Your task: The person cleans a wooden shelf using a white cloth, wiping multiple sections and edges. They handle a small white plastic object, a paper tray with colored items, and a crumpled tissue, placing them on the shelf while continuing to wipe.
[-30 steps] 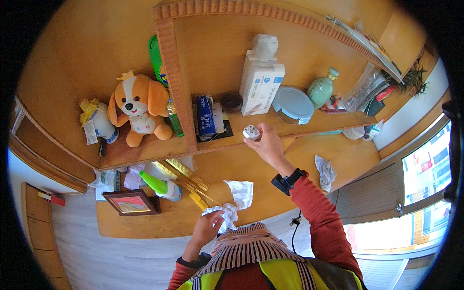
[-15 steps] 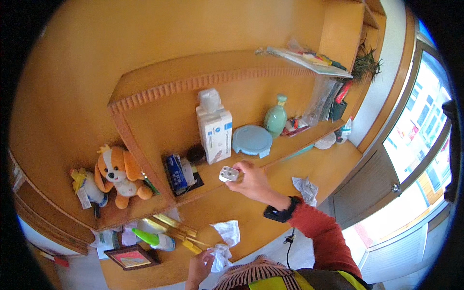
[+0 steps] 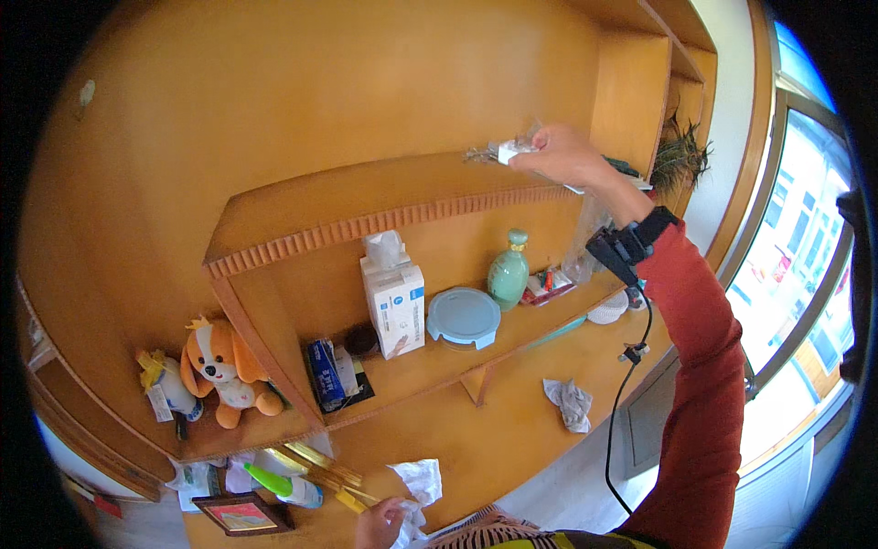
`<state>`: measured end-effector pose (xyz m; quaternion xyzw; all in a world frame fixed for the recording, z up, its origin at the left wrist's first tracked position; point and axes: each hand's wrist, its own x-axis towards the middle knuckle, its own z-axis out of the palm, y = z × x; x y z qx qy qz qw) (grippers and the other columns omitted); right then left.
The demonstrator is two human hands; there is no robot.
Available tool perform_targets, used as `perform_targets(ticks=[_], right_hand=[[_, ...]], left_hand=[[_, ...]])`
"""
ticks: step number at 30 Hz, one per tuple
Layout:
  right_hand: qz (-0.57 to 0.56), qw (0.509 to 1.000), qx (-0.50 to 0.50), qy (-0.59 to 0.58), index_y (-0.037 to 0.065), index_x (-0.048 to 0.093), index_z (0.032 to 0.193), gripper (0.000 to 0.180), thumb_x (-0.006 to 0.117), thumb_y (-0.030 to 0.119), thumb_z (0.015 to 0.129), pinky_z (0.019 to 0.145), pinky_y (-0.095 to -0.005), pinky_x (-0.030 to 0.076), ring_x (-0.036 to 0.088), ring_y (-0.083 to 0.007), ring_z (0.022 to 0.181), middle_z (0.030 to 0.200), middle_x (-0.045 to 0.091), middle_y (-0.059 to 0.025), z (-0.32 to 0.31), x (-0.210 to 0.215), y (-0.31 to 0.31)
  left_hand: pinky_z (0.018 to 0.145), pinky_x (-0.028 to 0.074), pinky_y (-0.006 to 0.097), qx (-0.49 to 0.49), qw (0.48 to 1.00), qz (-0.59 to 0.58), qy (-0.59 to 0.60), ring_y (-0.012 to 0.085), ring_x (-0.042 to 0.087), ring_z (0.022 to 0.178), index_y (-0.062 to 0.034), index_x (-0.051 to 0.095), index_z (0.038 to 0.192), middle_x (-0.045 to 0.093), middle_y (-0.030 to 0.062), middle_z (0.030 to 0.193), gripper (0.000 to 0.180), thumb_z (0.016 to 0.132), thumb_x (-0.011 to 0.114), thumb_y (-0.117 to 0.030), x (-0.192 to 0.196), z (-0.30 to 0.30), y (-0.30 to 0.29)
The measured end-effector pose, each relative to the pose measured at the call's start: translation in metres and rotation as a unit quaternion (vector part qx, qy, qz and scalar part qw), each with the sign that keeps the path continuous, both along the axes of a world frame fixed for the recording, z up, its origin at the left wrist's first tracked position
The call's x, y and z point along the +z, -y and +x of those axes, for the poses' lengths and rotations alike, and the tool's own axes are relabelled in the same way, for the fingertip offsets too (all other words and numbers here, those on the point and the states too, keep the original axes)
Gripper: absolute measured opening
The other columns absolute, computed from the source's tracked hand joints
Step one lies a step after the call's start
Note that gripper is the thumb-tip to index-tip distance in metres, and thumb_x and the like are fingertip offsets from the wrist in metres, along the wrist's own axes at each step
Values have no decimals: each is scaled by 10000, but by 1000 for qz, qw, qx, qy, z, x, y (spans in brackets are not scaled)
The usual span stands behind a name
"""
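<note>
My right hand reaches up to the top shelf, fingers closed on a small white block. The block is at the left end of a pile of flat items, mostly hidden behind my hand and wrist. I cannot tell whether it rests on the pile. Low in front, my left hand pinches a crumpled white cloth or tissue above the desk. A flat white sheet of the same look lies just beyond those fingers.
On the lower shelf stand a glove box, a blue-lidded container and a green bottle. A plush dog sits left. The desk bears a crumpled grey cloth, spray bottle and picture frame. A black cable hangs beside my right arm.
My right hand has risen from in front of the lower shelf to the top shelf, carrying the white block up and right. The left hand still grips the crumpled cloth or tissue.
</note>
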<state>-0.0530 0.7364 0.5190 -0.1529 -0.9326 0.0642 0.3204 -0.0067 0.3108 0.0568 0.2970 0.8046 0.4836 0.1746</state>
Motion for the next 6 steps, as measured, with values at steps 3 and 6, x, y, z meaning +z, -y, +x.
perform_targets(ticks=[3,6], right_hand=[[9,999,-10,44,-6,637,660,455,742,432,597,580,-370,470,590,-252,610,664,626,-165,-22,-4,-7],[-22,998,-7,61,37,650,607,408,746,434,604,574,-369,468,607,-251,617,636,633,-148,-35,-5,-3]], left_hand=[[708,547,306,15,1000,13,16,201,686,811,-12,649,1047,697,140,884,238,835,658,-119,-5,4,-1],[749,547,339,27,998,-3,52,236,686,854,-37,660,1053,696,133,952,239,842,661,-150,-15,0,1]])
